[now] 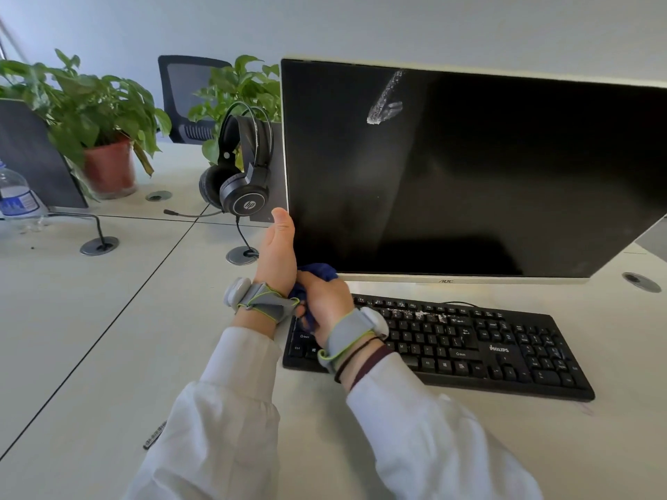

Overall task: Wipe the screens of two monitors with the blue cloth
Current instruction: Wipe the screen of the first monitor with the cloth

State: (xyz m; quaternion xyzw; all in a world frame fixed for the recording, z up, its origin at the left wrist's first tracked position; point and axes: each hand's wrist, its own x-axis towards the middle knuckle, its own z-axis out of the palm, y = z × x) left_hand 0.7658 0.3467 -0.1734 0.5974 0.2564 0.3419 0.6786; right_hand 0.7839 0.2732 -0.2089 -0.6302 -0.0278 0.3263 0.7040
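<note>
A large monitor point(469, 175) with a black screen stands in front of me. A whitish smear point(384, 102) marks the upper middle of the screen. My left hand point(276, 254) holds the monitor's lower left edge, thumb up along the frame and fingers hidden behind it. My right hand point(326, 301) grips a bunched blue cloth point(319, 270) at the screen's bottom left corner, just above the keyboard's left end. Most of the cloth is hidden inside the fist. The dark back of another screen point(32, 157) stands at the far left.
A black keyboard point(469, 348) with white specks lies below the monitor. A black headset point(242, 167) hangs left of the screen, its cable running to a desk grommet point(242, 255). Potted plants point(90, 113), a water bottle point(16, 196) and a chair point(184, 95) sit further left. A pen point(155, 434) lies near my left sleeve.
</note>
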